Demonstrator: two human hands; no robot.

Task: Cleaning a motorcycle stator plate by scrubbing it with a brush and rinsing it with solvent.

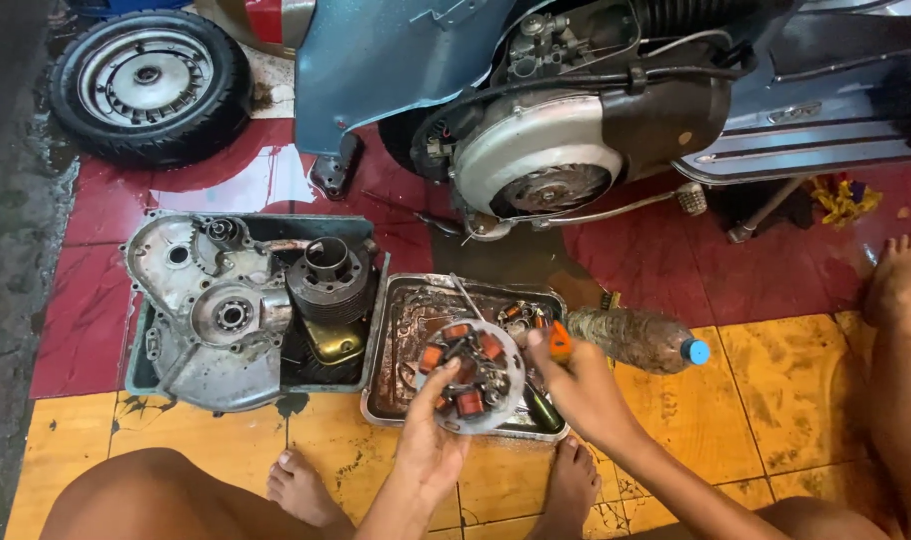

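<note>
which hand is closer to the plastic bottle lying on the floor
Right. The right hand, gripping an orange-handled tool, sits just beside the plastic bottle; the left hand is farther off, holding the round coil plate over the metal tray.

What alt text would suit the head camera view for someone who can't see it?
The left hand holds a round coil plate over a metal tray, while the right hand grips an orange-handled tool. An engine case, bottle and scooter lie beyond.
</note>
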